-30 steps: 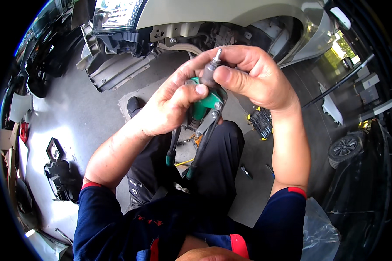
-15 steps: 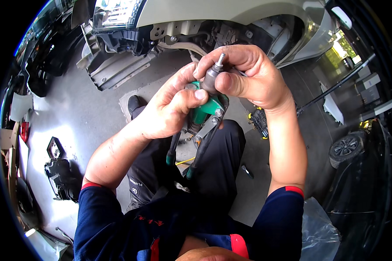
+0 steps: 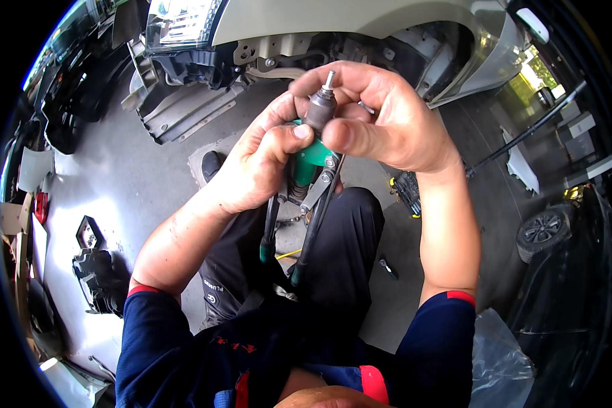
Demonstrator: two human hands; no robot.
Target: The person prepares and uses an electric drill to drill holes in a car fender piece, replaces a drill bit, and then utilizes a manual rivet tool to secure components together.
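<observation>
A green hand riveter [image 3: 313, 155] with two long dark lever handles is held upright in front of me, its handles pointing down between my legs. My left hand [image 3: 268, 151] is closed round its green head, the thumb pressed at the base of the nose. From the knurled grey nose [image 3: 321, 111] a thin metal pin [image 3: 329, 80] sticks up. Around that nose curls my right hand [image 3: 391, 126], with the thumb against its side and the index finger arched behind the pin. A small shiny bit shows between the right fingers, too small to name.
Ahead stands a car with a pale fender [image 3: 299, 20], a headlight [image 3: 181, 24] and its front parts exposed. On the floor lie a black part [image 3: 95, 279] at left, a small tool [image 3: 387, 268] and a black-yellow item [image 3: 406, 194] at right. A wheel [image 3: 544, 231] is farther right.
The riveter has shifted slightly left, and its nose and pin stand a little higher. My right fingers have loosened round the nose, with the index finger reaching farther left behind the pin.
</observation>
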